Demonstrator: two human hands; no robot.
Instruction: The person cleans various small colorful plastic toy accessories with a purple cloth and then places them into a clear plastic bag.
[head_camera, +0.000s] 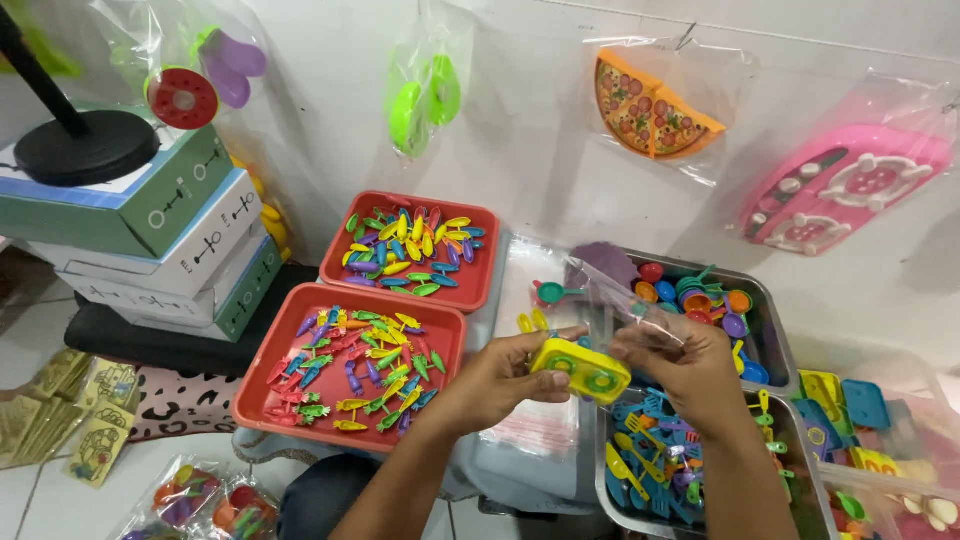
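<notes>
The left hand (500, 380) is pinching a yellow toy stove (580, 369), flat with two green rings, at centre frame; at its three o'clock, the right hand (680, 365) is gripping a clear plastic bag (625, 300).

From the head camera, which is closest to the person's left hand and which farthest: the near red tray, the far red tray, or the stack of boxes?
From the left hand:
1. Near red tray, just to its left.
2. Far red tray, beyond it by the wall.
3. Stack of boxes, far left.
</notes>
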